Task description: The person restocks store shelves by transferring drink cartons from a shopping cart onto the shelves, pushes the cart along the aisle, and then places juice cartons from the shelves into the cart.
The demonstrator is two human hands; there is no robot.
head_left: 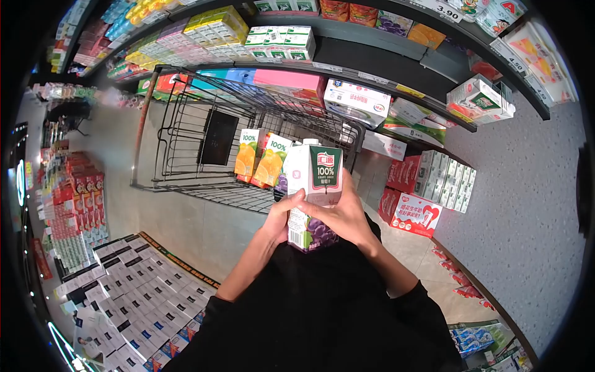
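A grape juice carton point(326, 170), with a white cap, a green label and grapes printed low on its side, is held upright in front of my body. My left hand point(282, 216) grips its left side, thumb on the front. From the right, my right hand point(346, 214) wraps round it with the thumb across the front. Just beyond stands a wire shopping cart point(218, 137). Two orange juice cartons, one at the left point(246, 160) and one beside it point(270, 163), stand in the cart. A purple-printed pack behind the held carton is mostly hidden.
Shelves with drink packs point(280, 42) run along the far side. A white carton point(480, 99) sits on the lower shelf at right. Red and white milk boxes point(416, 215) are stacked on the floor at right. White boxes point(145, 304) are piled at lower left.
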